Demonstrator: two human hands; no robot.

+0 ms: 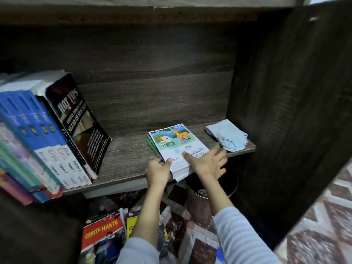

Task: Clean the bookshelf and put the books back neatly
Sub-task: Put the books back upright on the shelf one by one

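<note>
Books with blue and black spines lean at the left of the dark wooden shelf. Mid-shelf, left hand pinches a flat stack of thin cartoon-covered booklets; right hand, fingers spread, presses its near edge. Folded pale blue cloth lies right. Re-shelving: next, likely standing the stack upright.

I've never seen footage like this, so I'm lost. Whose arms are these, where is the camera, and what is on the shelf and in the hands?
No machine: a person wears one camera on the head, looking down at their own arms. The left hand grips the near corner of a stack of thin books lying flat on the wooden shelf; the right hand rests its thumb on the top cover, fingers spread. A blue cloth lies right of the stack, apart from it. A row of books leans at the left; more books lie on the floor below.
</note>
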